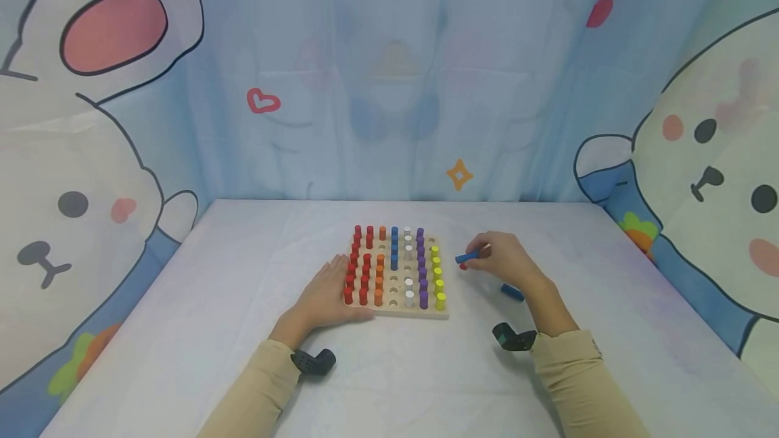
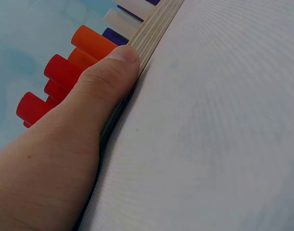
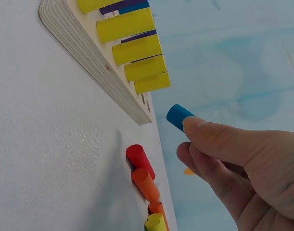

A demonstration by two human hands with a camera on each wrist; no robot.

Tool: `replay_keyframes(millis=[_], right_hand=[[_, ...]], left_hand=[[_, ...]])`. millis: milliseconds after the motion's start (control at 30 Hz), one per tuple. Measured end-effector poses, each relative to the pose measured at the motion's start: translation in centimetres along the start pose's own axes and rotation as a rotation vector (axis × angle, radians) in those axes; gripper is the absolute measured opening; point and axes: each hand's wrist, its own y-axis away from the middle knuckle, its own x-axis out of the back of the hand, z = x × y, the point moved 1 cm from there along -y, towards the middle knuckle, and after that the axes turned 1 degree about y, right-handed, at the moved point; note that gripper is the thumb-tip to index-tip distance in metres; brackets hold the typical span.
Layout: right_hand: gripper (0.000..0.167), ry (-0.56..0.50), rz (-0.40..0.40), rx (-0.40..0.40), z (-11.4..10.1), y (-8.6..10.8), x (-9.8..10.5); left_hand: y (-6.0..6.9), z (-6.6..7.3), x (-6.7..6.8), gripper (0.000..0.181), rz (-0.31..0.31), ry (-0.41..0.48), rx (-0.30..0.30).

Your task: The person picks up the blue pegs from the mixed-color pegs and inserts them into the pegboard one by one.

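A wooden pegboard (image 1: 420, 313) lies on the table with columns of red, orange, blue, white, purple and yellow pegs standing in it. My left hand (image 1: 322, 296) rests against its near left corner, fingers along the left side and thumb (image 2: 106, 79) on the front edge. To the right of the board, my right hand (image 1: 502, 259) pinches a blue peg (image 3: 179, 117) between thumb and fingers, held tilted in the air. The front part of the blue column (image 1: 394, 249) shows bare holes; the orange and white columns have gaps too.
Below the right hand in its wrist view lie a red peg (image 3: 141, 161), orange pegs (image 3: 146, 184) and a yellow peg (image 3: 155, 222). Another blue peg (image 1: 512, 292) lies near the right wrist. A printed curtain (image 1: 389, 120) hangs behind the white table (image 1: 274, 235).
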Motion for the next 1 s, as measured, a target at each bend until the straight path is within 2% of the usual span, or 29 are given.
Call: replay_keyframes(millis=[133, 333, 600, 1000], right_hand=[[0.023, 0.004, 0.019, -0.01, 0.1, 0.1, 0.1], [0.028, 0.005, 0.014, -0.018, 0.0, 0.1, 0.2], [0.033, 0.024, 0.097, 0.037, -0.5, 0.1, 0.1], [0.032, 0.002, 0.158, 0.096, -1.6, 0.2, -0.4]], left_hand=[[0.0, 0.0, 0.0, 0.125, 0.001, -0.005, -0.002], [0.1, 0.1, 0.1, 0.125, -0.005, 0.001, 0.001], [0.1, 0.1, 0.1, 0.124, -0.005, 0.006, 0.006], [0.0, 0.0, 0.1, 0.125, -0.005, -0.002, -0.002]])
